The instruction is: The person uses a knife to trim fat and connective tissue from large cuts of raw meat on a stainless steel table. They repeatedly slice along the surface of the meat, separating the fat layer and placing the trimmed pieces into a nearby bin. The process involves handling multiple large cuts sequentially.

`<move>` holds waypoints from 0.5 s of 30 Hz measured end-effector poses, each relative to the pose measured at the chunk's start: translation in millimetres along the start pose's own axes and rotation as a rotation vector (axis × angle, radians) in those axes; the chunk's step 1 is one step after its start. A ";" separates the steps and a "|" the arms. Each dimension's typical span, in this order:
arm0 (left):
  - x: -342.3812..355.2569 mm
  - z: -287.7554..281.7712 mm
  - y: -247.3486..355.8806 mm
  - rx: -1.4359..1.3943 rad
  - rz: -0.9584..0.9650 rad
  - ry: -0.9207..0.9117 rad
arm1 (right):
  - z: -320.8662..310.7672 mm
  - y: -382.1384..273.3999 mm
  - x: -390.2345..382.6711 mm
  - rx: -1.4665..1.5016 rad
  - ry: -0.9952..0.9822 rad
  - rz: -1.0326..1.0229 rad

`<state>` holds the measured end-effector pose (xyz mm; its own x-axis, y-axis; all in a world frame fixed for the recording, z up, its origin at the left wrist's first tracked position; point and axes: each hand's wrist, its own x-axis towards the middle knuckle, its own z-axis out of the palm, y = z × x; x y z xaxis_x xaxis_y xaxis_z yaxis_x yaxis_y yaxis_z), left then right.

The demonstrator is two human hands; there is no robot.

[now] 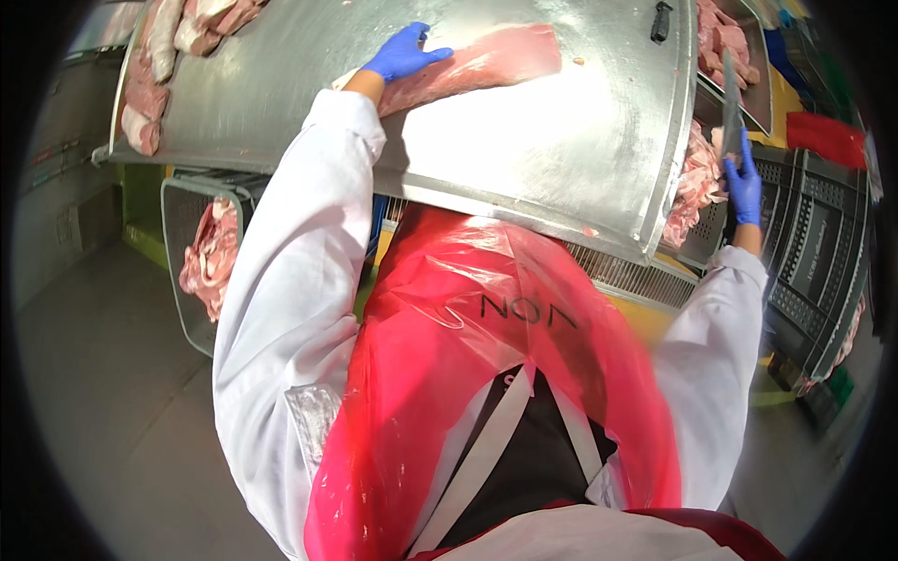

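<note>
A long piece of pale pink meat, like a boneless loin (505, 62), lies on the metal table. My left hand (402, 56), in a blue glove, rests on its left end with thumb and fingers apart. Off the table's right edge, my right hand (745, 192), also in a blue glove, is closed round a knife (731, 98). The blade points away from me, and the handle is mostly hidden in my fingers. Beneath the knife hand, meat trimmings (694, 187) fill a crate beside the table.
More meat pieces (145, 103) lie along the table's (281, 93) far left edge. A grey bin (173, 271) with trimmings stands at the left. A small black-handled tool (661, 22) lies at the far right. Past it is a tray of meat (725, 47); black crates (814, 262) stand right.
</note>
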<state>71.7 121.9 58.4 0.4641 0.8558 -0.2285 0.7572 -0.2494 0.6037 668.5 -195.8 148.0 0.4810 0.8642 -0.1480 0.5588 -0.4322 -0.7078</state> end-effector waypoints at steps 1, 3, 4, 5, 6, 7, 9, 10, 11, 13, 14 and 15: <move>17.4 7.1 13.0 0.000 0.015 -0.063 | 9.3 17.0 -7.0 -0.031 0.032 -0.012; 46.8 17.1 38.1 0.004 0.035 -0.188 | 41.0 35.0 -23.0 0.019 0.107 -0.079; 67.2 27.3 45.1 -0.043 0.024 -0.180 | 58.4 32.6 -32.1 0.060 0.113 -0.016; 85.9 40.1 55.9 -0.057 0.060 -0.157 | 75.2 19.5 -42.8 0.115 0.098 0.043; 103.5 52.3 69.7 -0.071 0.096 -0.132 | 91.5 5.4 -53.6 0.167 0.086 0.104; 117.9 61.2 82.9 -0.083 0.136 -0.107 | 108.1 -12.9 -64.4 0.236 0.057 0.160; 145.4 74.5 113.6 0.105 0.210 -0.274 | 140.3 -21.6 -82.6 0.301 0.058 0.146; 153.9 77.9 116.6 0.196 0.228 -0.351 | 155.2 -37.7 -86.0 0.321 0.023 0.148; 161.0 79.8 119.7 0.204 0.261 -0.379 | 166.1 -52.4 -91.0 0.347 -0.003 0.151; 173.5 83.1 122.7 0.226 0.340 -0.441 | 185.9 -62.6 -97.8 0.450 0.025 0.116; 174.0 82.7 120.5 0.162 0.349 -0.445 | 193.3 -70.0 -97.3 0.454 0.032 0.101; 178.2 80.0 119.6 0.147 0.351 -0.485 | 201.3 -68.1 -95.1 0.473 0.030 0.091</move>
<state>281.8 208.3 28.8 0.8271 0.4166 -0.3774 0.5609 -0.5685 0.6018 448.6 -196.7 71.2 0.5368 0.8175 -0.2085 0.1486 -0.3349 -0.9305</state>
